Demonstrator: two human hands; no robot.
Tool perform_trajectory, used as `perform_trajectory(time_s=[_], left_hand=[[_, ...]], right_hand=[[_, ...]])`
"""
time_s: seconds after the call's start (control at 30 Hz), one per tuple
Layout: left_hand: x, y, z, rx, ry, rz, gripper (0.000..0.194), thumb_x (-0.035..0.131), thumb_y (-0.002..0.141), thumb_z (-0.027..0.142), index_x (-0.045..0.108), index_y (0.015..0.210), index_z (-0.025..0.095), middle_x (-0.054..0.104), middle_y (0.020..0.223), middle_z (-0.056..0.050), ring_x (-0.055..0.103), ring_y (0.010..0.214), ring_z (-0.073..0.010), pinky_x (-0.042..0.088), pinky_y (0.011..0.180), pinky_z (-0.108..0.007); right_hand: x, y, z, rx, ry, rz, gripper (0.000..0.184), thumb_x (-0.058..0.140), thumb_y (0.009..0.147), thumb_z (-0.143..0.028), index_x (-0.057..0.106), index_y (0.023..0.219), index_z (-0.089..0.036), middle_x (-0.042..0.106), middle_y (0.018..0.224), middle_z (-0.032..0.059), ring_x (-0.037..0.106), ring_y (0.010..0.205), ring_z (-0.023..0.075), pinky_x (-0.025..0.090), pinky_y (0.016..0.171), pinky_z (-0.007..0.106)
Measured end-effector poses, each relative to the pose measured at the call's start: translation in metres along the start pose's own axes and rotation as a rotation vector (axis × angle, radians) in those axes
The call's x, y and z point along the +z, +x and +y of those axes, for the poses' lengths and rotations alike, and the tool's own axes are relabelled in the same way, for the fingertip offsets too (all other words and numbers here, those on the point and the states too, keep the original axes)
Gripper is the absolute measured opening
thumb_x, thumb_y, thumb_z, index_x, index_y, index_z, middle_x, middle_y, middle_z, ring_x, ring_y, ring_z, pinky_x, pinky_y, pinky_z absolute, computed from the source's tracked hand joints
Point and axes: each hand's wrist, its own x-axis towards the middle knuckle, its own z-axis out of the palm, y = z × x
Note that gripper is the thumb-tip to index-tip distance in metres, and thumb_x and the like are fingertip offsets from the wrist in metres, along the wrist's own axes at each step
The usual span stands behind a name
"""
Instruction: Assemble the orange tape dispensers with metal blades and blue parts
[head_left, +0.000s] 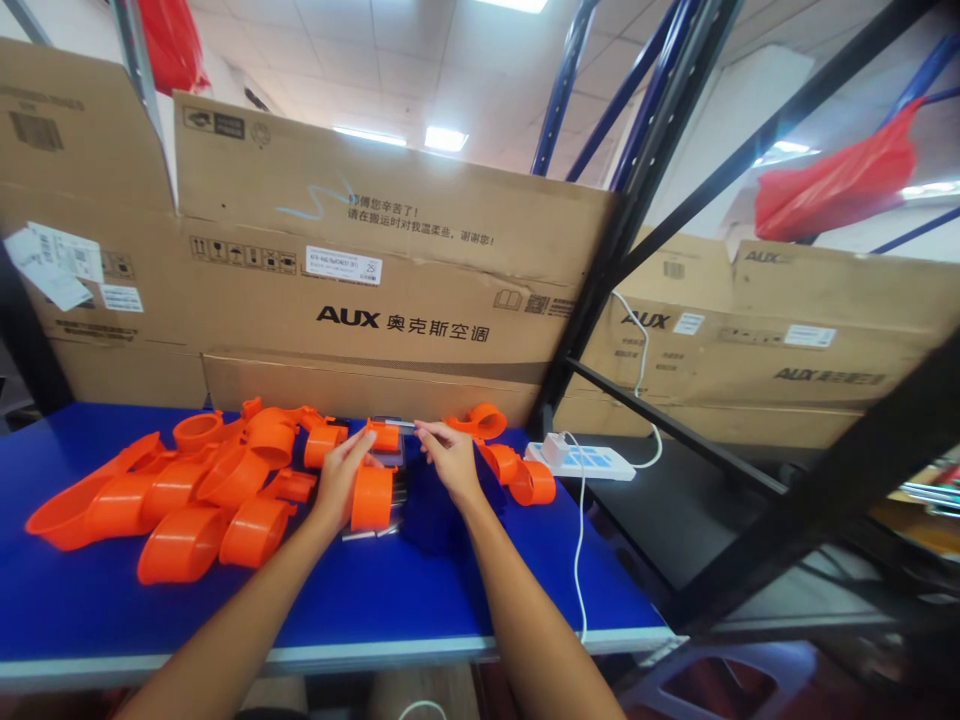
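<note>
Over the blue table top [300, 610], my left hand [341, 485] is closed on a small orange plastic ring part [385, 437]. My right hand [452, 462] faces it in a pinch, with a thin pale rod [403, 424] running from its fingertips toward the orange part. Whether the rod touches that part I cannot tell. Just below the left fingers stands a wider orange ring [372, 499]. Behind and beside it lie dark and metallic pieces, mostly hidden. Dark blue cloth or film [442, 510] lies under my right wrist.
A heap of orange plastic rings [180, 545] covers the table's left side. More orange rings [532, 482] lie at the right, near a white power strip [592, 462] with a cable [579, 560]. A cardboard box [375, 330] walls the back; a black rack post [592, 280] rises at right.
</note>
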Motion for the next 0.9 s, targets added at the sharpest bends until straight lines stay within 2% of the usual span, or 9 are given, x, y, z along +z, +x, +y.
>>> perform_trajectory(time_s=[0.2, 0.4, 0.5, 0.6, 0.7, 0.8, 0.9], left_hand=[[0.001, 0.0, 0.0, 0.007, 0.022, -0.015, 0.047, 0.083, 0.073, 0.06, 0.076, 0.083, 0.015, 0.067, 0.057, -0.003, 0.054, 0.047, -0.0138, 0.04, 0.048, -0.025], [0.003, -0.002, -0.003, -0.004, 0.034, -0.034, 0.064, 0.083, 0.072, 0.059, 0.077, 0.118, 0.014, 0.068, 0.058, -0.001, 0.055, 0.046, -0.014, 0.04, 0.047, -0.024], [0.004, -0.001, -0.002, -0.005, 0.035, -0.031, 0.07, 0.084, 0.072, 0.057, 0.074, 0.125, 0.014, 0.069, 0.059, -0.001, 0.056, 0.048, -0.0142, 0.041, 0.048, -0.024], [0.002, 0.001, 0.0, -0.007, 0.02, -0.022, 0.065, 0.086, 0.069, 0.056, 0.077, 0.117, 0.012, 0.069, 0.057, -0.002, 0.057, 0.048, -0.0146, 0.042, 0.049, -0.024], [-0.003, 0.006, 0.001, -0.004, -0.012, 0.017, 0.051, 0.086, 0.069, 0.056, 0.078, 0.094, 0.013, 0.068, 0.055, -0.002, 0.058, 0.046, -0.015, 0.042, 0.047, -0.025], [-0.01, 0.011, 0.002, 0.016, -0.065, 0.1, 0.043, 0.082, 0.073, 0.058, 0.068, 0.069, 0.017, 0.065, 0.053, -0.002, 0.06, 0.047, -0.0153, 0.045, 0.048, -0.026], [-0.014, 0.013, 0.002, 0.033, -0.118, 0.174, 0.045, 0.081, 0.075, 0.058, 0.061, 0.062, 0.02, 0.062, 0.053, 0.001, 0.06, 0.048, -0.0148, 0.048, 0.05, -0.026]], right_hand=[[0.003, -0.002, 0.0, -0.027, -0.004, -0.053, 0.034, 0.073, 0.085, -0.049, 0.083, 0.104, -0.022, 0.068, 0.07, 0.0019, 0.053, 0.055, 0.0145, 0.043, 0.049, 0.026], [0.004, -0.004, 0.001, -0.066, -0.03, -0.112, 0.034, 0.072, 0.087, -0.051, 0.083, 0.103, -0.023, 0.07, 0.077, 0.003, 0.055, 0.056, 0.014, 0.043, 0.049, 0.026], [0.004, -0.003, 0.002, -0.091, -0.064, -0.138, 0.037, 0.069, 0.089, -0.053, 0.083, 0.103, -0.022, 0.07, 0.081, 0.0037, 0.056, 0.058, 0.0141, 0.044, 0.049, 0.026], [0.004, -0.002, 0.004, -0.112, -0.126, -0.157, 0.039, 0.063, 0.094, -0.052, 0.081, 0.109, -0.021, 0.071, 0.082, 0.0039, 0.057, 0.058, 0.0149, 0.046, 0.051, 0.027], [0.002, -0.001, 0.006, -0.138, -0.229, -0.167, 0.034, 0.057, 0.099, -0.044, 0.078, 0.115, -0.022, 0.074, 0.089, 0.0054, 0.061, 0.067, 0.018, 0.05, 0.06, 0.03], [-0.001, -0.002, 0.003, -0.184, -0.365, -0.216, 0.02, 0.063, 0.096, -0.032, 0.078, 0.105, -0.023, 0.075, 0.097, 0.0063, 0.064, 0.083, 0.0214, 0.052, 0.078, 0.035], [-0.002, -0.005, -0.001, -0.234, -0.496, -0.33, 0.009, 0.072, 0.088, -0.022, 0.078, 0.094, -0.024, 0.073, 0.098, 0.0055, 0.061, 0.093, 0.0226, 0.047, 0.092, 0.039]])
